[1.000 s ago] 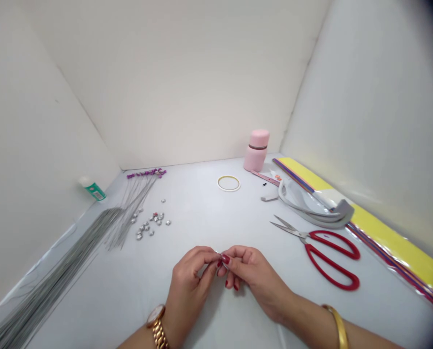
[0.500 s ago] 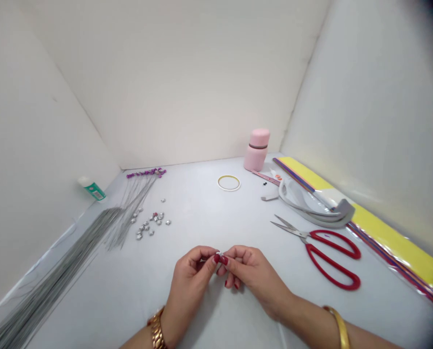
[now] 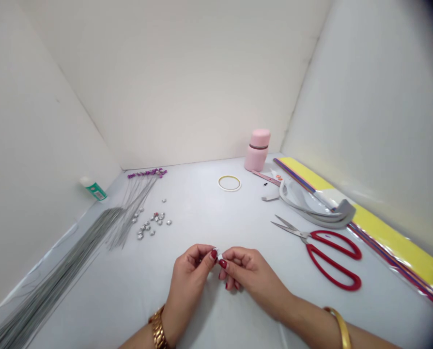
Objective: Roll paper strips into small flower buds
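Note:
A small silvery-white folded paper strip [image 3: 219,254] is pinched between the fingertips of both hands, just above the near part of the table. My left hand [image 3: 191,274] grips its left end between thumb and index finger. On the other end, the thumb and index finger of my right hand [image 3: 249,269] are closed, with the remaining fingers curled below. Fingertips cover most of the strip, so its exact shape is hard to make out. Left of the hands lie several small silver folded paper stars [image 3: 146,227], one with a reddish mark.
Red-handled scissors [image 3: 334,237] lie open at the right, beside curved grey-white paper strips [image 3: 311,213] and packed coloured paper [image 3: 394,237]. Behind stand a pink bottle [image 3: 257,150] and a tape roll [image 3: 229,189]. Wires [image 3: 67,266], purple-tipped stems [image 3: 140,186] and a glue bottle [image 3: 95,190] are left.
My fingertips have drawn slightly apart, the right thumb moving a little down, and more of the white paper strip shows between them. Both hands still hold it.

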